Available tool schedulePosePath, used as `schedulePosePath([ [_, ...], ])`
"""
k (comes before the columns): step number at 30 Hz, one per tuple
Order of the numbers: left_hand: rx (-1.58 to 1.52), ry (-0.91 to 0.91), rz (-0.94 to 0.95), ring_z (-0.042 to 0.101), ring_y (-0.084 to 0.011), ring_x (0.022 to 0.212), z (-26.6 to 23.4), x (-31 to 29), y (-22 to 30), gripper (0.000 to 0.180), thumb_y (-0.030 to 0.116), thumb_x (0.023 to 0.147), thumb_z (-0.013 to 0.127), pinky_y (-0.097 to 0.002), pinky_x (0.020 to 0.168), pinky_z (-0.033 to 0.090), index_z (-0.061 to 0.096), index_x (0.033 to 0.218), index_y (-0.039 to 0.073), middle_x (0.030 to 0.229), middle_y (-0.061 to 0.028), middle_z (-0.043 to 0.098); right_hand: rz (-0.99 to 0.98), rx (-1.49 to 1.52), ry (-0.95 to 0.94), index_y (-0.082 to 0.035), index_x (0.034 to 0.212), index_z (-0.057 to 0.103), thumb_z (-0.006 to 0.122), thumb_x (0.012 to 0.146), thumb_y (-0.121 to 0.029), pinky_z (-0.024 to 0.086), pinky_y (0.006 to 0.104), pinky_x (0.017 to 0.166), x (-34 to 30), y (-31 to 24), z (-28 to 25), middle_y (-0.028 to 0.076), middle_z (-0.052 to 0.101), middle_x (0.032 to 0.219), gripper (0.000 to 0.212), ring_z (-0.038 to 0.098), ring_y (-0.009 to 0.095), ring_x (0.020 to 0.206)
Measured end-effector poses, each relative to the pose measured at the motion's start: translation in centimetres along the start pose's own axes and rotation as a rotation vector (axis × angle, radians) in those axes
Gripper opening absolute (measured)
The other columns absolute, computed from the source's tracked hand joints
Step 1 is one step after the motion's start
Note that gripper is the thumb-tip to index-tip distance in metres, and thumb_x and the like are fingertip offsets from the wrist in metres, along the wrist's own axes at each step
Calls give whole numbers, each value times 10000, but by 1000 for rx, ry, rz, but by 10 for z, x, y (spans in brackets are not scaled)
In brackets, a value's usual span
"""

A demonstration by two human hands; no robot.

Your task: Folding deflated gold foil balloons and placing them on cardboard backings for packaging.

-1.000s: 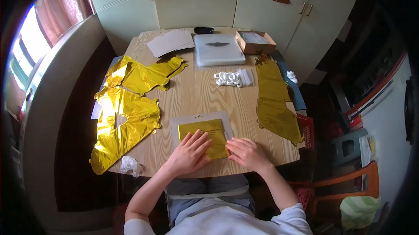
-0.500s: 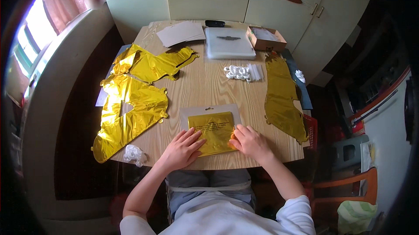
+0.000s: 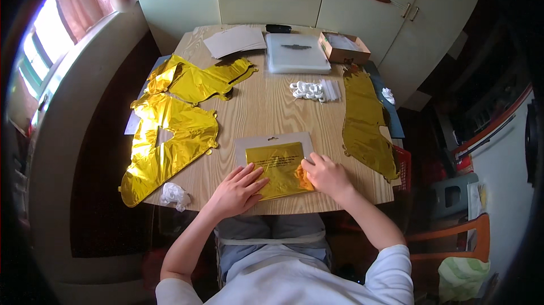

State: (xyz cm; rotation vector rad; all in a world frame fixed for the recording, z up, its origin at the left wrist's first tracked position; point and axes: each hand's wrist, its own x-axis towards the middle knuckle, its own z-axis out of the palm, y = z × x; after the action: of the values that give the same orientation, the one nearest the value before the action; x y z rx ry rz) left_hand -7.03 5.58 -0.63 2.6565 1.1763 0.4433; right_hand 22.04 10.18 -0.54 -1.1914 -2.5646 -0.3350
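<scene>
- Pressing lightly, it seems, your left hand (image 3: 235, 193) lies spread over the left edge of the folded gold foil (image 3: 277, 177), low in the centre of the frame.
- What has just changed: your left palm has slid off the foil's middle toward its left side, so the dark printed lines (image 3: 276, 162) now show almost whole. That probably means the left hand is steadying the foil while the right does the finer work.
- Your right hand (image 3: 328, 176) is curled at the foil's right edge, apart from the left; whether the fingers pinch anything, you cannot tell from here.
- An orange, crinkled patch (image 3: 303, 177) shows beside those fingers, larger than a second ago; it may be creased foil or a reflection.
- The foil rests on a grey card (image 3: 246, 144), whose slotted top edge shows above it.
- Against the earliest frame, the whole view has shifted, moving the table (image 3: 272, 112) up and rightward.
- Unmoved on it are the spread gold sheet (image 3: 368, 124) at right, the gold sheets (image 3: 187, 158) at left, and the white rings (image 3: 307, 91), upper centre.
</scene>
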Motion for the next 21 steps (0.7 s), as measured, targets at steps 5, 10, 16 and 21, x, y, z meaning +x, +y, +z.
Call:
schedulePosePath([
  [5, 47, 16, 17, 410, -329, 1331, 0, 0, 1, 437, 324, 922, 567, -466, 1102, 317, 535, 1319, 146, 1395, -119, 488, 88, -54, -10, -102, 914, 592, 668, 773, -132, 569, 308, 561, 0, -9, 4, 64, 557, 863, 162, 630, 213, 773],
  [10, 38, 25, 19, 403, -328, 1339, 1, -1, 0, 436, 329, 921, 565, -458, 1105, 314, 540, 1316, 147, 1401, -116, 485, 193, -14, 25, -89, 942, 610, 678, 773, -131, 556, 347, 675, 0, -10, 4, 79, 584, 914, 187, 619, 234, 848],
  [16, 44, 29, 9, 386, -345, 1352, 1, -1, 1, 428, 311, 911, 568, -455, 1115, 305, 551, 1310, 156, 1398, -112, 490, 68, 353, 5, -123, 1183, 633, 662, 864, -272, 352, 448, 1071, -7, -20, -3, 67, 600, 1256, 354, 504, 261, 1234],
  [21, 8, 7, -24, 353, -363, 1375, 2, -2, 1, 430, 279, 915, 556, -474, 1130, 279, 542, 1329, 163, 1415, -111, 479, -3, 244, -74, -169, 1264, 609, 609, 891, -366, 310, 534, 1089, -13, -19, 6, 29, 566, 1328, 421, 465, 263, 1288],
])
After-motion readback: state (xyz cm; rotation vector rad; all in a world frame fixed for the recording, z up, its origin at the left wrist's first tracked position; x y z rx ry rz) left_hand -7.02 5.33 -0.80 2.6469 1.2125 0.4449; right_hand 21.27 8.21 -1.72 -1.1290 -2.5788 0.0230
